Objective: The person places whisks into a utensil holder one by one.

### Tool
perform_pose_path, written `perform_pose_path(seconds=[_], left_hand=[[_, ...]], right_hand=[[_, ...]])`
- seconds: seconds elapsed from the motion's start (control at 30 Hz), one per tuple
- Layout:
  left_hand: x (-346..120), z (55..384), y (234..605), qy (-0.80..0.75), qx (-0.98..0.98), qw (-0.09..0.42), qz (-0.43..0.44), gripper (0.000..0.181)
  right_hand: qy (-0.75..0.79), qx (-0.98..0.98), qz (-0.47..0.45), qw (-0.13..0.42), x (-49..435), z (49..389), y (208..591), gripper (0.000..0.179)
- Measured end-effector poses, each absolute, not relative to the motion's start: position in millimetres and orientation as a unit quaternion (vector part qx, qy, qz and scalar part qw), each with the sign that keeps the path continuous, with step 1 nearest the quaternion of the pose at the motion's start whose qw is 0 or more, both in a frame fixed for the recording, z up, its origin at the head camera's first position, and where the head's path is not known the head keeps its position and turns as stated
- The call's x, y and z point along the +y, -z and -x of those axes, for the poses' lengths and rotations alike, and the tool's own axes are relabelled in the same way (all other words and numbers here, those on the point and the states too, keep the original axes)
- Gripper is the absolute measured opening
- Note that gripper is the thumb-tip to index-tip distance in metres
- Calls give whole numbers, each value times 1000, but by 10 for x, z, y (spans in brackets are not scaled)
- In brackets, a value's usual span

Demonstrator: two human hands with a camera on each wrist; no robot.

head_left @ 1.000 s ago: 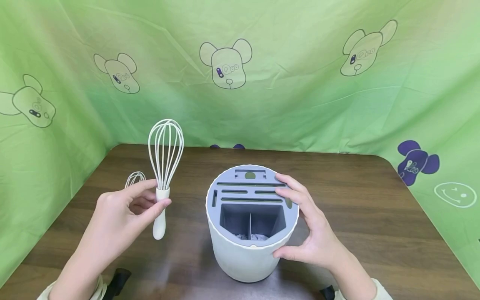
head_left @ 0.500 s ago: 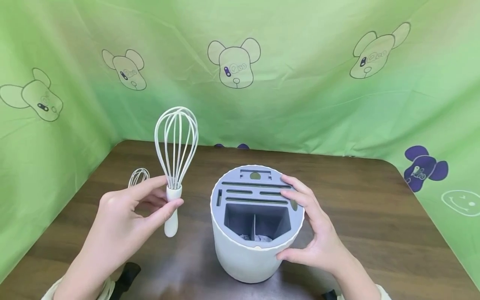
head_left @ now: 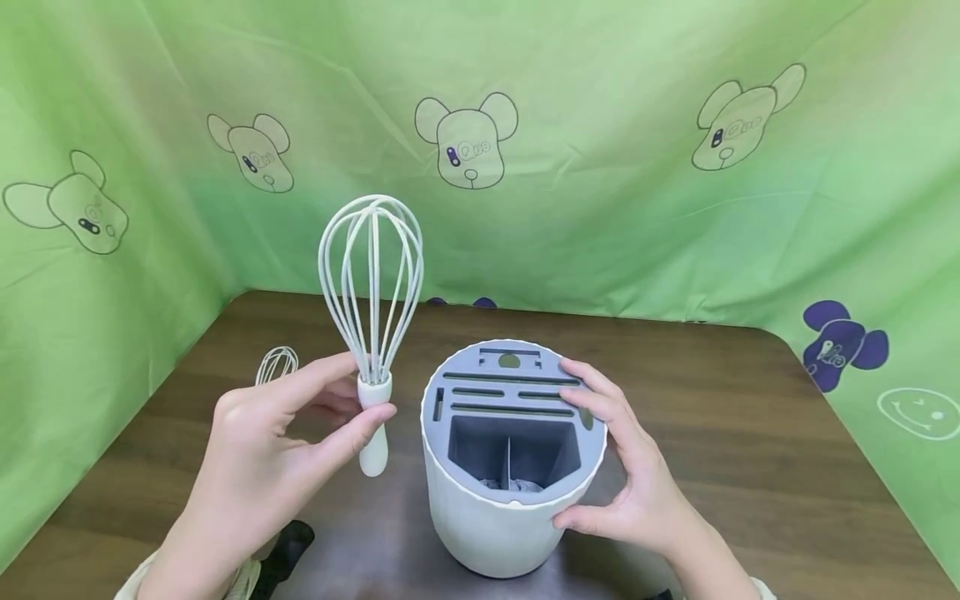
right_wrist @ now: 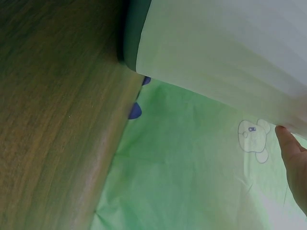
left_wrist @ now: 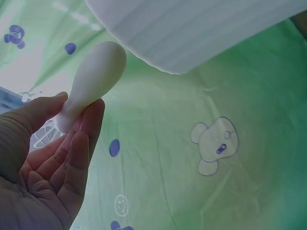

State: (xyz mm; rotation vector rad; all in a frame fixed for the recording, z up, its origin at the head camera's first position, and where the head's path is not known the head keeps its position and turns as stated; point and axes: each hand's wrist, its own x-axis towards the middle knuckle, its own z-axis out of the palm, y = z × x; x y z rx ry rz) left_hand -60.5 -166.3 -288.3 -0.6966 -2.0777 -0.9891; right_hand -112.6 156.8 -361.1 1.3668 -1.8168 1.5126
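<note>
A white whisk (head_left: 374, 454) stands upright in my left hand (head_left: 270, 450), its wire loops upward. Thumb and fingers pinch the top of the handle, left of a white round utensil holder (head_left: 491, 533). In the left wrist view, the rounded handle end (left_wrist: 100, 69) sits close to the holder's ribbed wall (left_wrist: 158, 38). My right hand (head_left: 637, 487) grips the holder's right side, thumb low at the front and fingertips over the rim. The grey slotted top (head_left: 465, 362) has narrow slits and a divided opening at the front. One right finger (right_wrist: 291, 155) touches the wall in the right wrist view.
Behind my left hand lies a second, smaller whisk (head_left: 277, 363), partly hidden by the hand. The brown wooden table (head_left: 720, 417) is enclosed by a green cloth (head_left: 600, 233) with cartoon bear heads. A black strap (head_left: 288, 550) is at my left wrist.
My left hand has carried the whisk rightward and upward, nearer the holder. The right hand keeps its grip on the holder. The head view has shifted slightly.
</note>
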Motion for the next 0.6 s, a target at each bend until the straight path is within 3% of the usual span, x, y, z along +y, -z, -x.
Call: perform_pose_path(seconds=[0.6], left_hand=[[-1443, 665, 2780, 463, -701, 408, 357, 45]], right_hand=[[-543, -643, -497, 210, 1545, 1127, 3593, 95]])
